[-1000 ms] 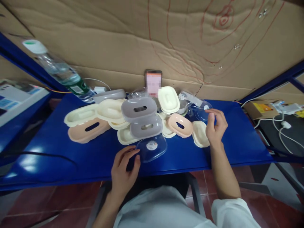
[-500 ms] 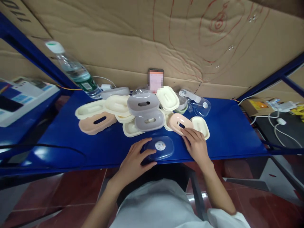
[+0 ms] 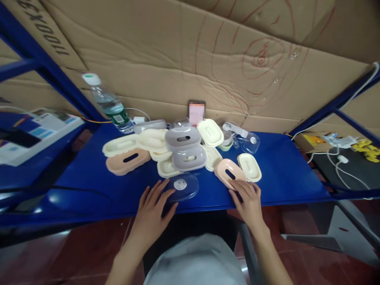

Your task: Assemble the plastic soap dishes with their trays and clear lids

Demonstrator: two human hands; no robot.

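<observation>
My left hand is at the front edge of the blue table, fingers spread, fingertips resting on the left end of a clear plastic lid with a round white label. My right hand has its fingers and thumb on the near end of a pink oval dish with a slot, which lies tilted on the table. Just beyond that hand is a cream oval tray. Grey slotted dishes are piled in the middle, beside cream trays and another pink slotted dish.
A water bottle stands at the back left. A phone leans against the cardboard wall. More clear lids lie behind the cream tray. Cables and a small box are on the right, beyond the blue frame.
The clear lid has slid left under my left hand. The pink dish has come nearer to me with my right hand, away from the pile. The camera view has shifted.
</observation>
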